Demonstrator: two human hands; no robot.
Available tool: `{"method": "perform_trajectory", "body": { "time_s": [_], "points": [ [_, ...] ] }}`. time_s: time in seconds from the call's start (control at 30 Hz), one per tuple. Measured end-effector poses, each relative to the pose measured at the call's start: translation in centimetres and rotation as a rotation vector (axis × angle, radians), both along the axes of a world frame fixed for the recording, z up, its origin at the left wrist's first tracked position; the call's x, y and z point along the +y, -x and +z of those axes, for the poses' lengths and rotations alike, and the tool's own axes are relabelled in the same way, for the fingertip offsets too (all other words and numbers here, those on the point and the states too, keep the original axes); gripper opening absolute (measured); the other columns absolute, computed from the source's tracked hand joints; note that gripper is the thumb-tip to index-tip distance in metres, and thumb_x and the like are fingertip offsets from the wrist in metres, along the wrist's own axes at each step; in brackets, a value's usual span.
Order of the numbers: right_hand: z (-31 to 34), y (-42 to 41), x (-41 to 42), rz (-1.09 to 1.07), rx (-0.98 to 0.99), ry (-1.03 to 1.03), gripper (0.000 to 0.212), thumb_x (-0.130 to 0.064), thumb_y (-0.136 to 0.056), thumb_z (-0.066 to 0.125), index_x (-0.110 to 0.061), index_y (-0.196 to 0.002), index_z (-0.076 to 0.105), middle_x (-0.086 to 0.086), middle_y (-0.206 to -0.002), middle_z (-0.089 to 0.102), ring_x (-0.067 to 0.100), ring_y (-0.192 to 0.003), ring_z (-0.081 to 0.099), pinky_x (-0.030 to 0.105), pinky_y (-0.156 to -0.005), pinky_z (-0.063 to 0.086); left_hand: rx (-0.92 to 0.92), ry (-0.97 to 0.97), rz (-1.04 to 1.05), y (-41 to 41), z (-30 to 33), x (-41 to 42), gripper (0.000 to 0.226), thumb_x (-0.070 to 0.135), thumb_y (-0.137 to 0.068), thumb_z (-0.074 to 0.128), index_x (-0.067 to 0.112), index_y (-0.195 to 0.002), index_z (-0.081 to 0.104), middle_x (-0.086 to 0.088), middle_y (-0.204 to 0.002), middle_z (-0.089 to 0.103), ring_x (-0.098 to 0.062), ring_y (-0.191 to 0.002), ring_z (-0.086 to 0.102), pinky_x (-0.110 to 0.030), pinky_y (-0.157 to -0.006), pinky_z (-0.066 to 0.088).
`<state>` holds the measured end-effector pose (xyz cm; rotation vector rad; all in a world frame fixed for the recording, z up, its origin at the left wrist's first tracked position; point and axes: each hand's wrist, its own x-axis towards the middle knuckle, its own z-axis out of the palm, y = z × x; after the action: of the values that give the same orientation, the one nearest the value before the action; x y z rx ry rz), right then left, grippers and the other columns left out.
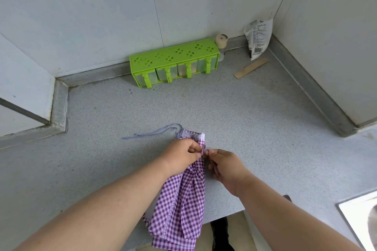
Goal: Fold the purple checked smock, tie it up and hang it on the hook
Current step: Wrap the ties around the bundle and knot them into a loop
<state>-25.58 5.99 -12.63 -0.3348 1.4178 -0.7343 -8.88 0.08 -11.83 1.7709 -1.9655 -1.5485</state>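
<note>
On the counter (244, 112): the folded purple checked smock (179, 206), its near end over the front edge.
Left hand (180, 154): fingers pinching the smock's gathered top.
Right hand (223, 166): fingers pinching the same spot.
Tie strap (151, 133): trailing left.
Back wall: green 4-drawer spice rack (174, 62).

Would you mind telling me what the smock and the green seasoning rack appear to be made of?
Smock: thin woven fabric, probably cotton, matte; it folds and creases softly. Green seasoning rack: moulded plastic, slightly glossy, with cut-out clover holes and translucent drawers.
</note>
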Motion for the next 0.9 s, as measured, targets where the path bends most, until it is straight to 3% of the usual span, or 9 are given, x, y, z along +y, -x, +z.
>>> {"method": "perform_trajectory", "body": {
  "time_s": [0.13,0.33,0.47,0.57,0.67,0.9],
  "points": [
    [-1.0,0.0,0.3,0.049,0.109,0.049,0.019,-0.023,-0.105,0.063,-0.014,-0.101,0.079,-0.002,-0.072,0.067,0.012,-0.067,0.057,0.029,-0.064,0.047,0.034,-0.027,0.045,-0.2,-0.2,-0.1,0.013,0.023,-0.098,0.074,0.019,-0.111,0.076,0.01,-0.103,0.074,-0.005,-0.098,0.069,-0.017,-0.083,0.049],
    [-0.9,-1.1,0.2,-0.055,0.167,0.092,0.011,-0.02,-0.098,0.072,-0.011,-0.099,0.077,-0.003,-0.073,0.074,0.005,-0.058,0.061,0.022,-0.058,0.049,0.033,-0.02,0.068,-0.2,-0.1,-0.2,0.008,0.024,-0.098,0.073,0.022,-0.106,0.076,0.012,-0.096,0.072,-0.004,-0.092,0.067,-0.012,-0.073,0.043],
    [-1.0,-1.8,0.0,-0.103,0.208,0.112,0.007,-0.018,-0.098,0.073,-0.011,-0.096,0.076,0.0,-0.075,0.076,0.006,-0.057,0.064,0.022,-0.058,0.052,0.061,-0.051,0.113,0.0,-0.2,-0.5,0.007,0.018,-0.094,0.078,0.021,-0.099,0.074,0.001,-0.099,0.076,-0.014,-0.094,0.071,-0.019,-0.081,0.053],
    [-1.1,-2.1,-0.1,-0.089,0.256,0.114,0.009,-0.02,-0.099,0.071,-0.016,-0.093,0.076,0.004,-0.075,0.076,0.011,-0.06,0.063,0.026,-0.058,0.054,0.05,-0.053,0.113,0.2,-0.3,-0.6,0.01,0.018,-0.091,0.081,0.023,-0.094,0.073,-0.001,-0.096,0.077,-0.015,-0.092,0.073,-0.026,-0.086,0.057],
    [-1.2,-2.1,0.3,-0.027,0.289,0.176,0.02,-0.023,-0.102,0.065,-0.022,-0.087,0.078,0.012,-0.075,0.074,0.019,-0.066,0.06,0.037,-0.067,0.052,0.04,-0.045,0.11,0.4,-0.4,-0.7,0.01,0.018,-0.092,0.081,0.024,-0.092,0.073,-0.001,-0.095,0.077,-0.01,-0.085,0.07,-0.022,-0.081,0.055],
    [-1.1,-2.0,0.4,0.031,0.382,0.208,0.013,-0.028,-0.1,0.07,-0.023,-0.09,0.076,-0.009,-0.072,0.076,0.004,-0.063,0.068,0.027,-0.063,0.057,-0.05,0.072,0.031,0.6,-0.4,-0.2,0.012,0.02,-0.091,0.077,0.024,-0.089,0.065,0.01,-0.08,0.068,-0.005,-0.072,0.06,-0.023,-0.066,0.045]
  ]
}}
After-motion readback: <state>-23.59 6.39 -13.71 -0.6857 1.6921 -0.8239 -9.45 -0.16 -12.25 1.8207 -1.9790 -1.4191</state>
